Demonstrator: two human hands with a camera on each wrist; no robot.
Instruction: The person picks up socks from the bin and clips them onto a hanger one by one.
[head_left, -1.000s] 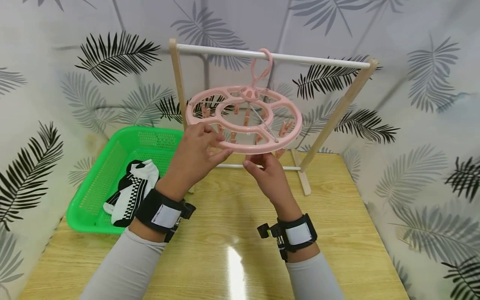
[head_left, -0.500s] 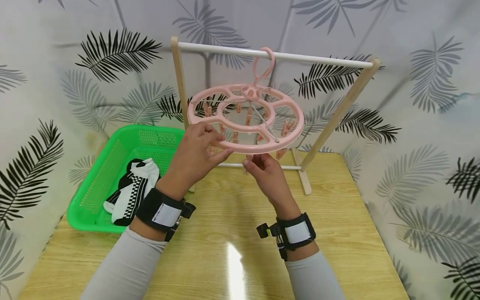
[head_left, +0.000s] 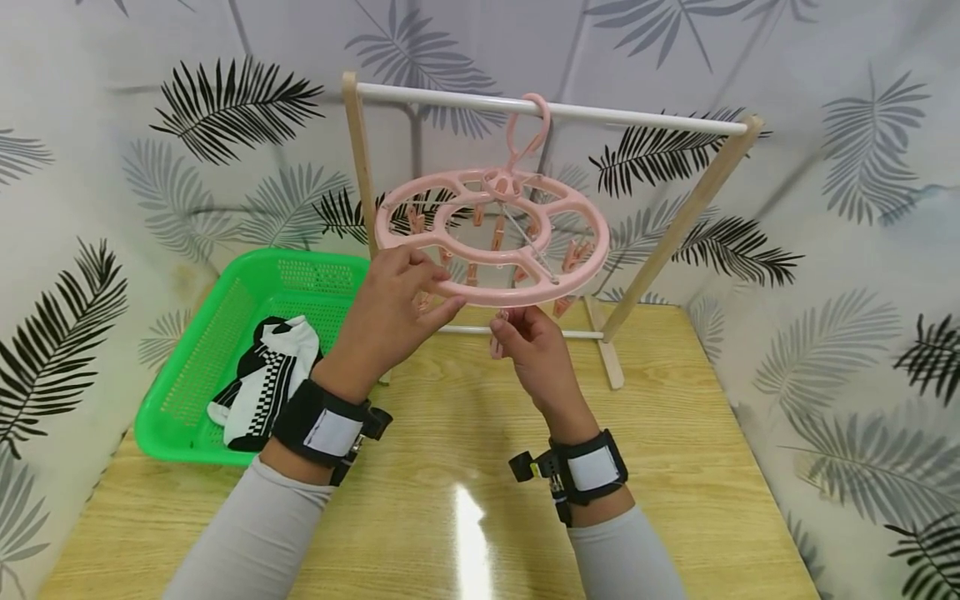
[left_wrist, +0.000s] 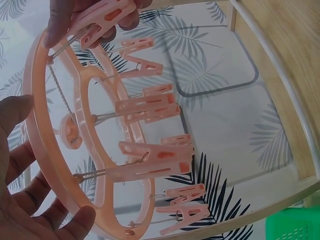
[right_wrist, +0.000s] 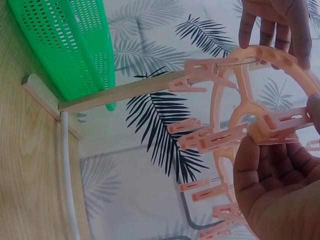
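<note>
A pink round clip hanger (head_left: 510, 295) hangs by its hook from a white rail. My left hand (head_left: 397, 300) holds the front-left of its ring, thumb and fingers about the rim, as the left wrist view also shows. Below the front rim, my right hand (head_left: 543, 354) pinches a pink clothespin (right_wrist: 285, 125) between thumb and fingers. That clothespin's lower end (head_left: 497, 346) points down past the thumb in the head view. Several other pink clothespins (left_wrist: 155, 160) dangle on short cords from the ring and carry nothing.
A green basket (head_left: 161, 442) with black-and-white socks (head_left: 262, 392) in it stands on the left of the wooden table (head_left: 420, 517). The rack has a white top rail (head_left: 637, 122), wooden posts (head_left: 682, 225) and a foot (head_left: 611, 367) on the right. A leaf-patterned backdrop surrounds the table.
More of the clothespin now shows below my right thumb, with its end pointing downward. The hanger has shifted very slightly right in the head view; my left hand stays on the rim.
</note>
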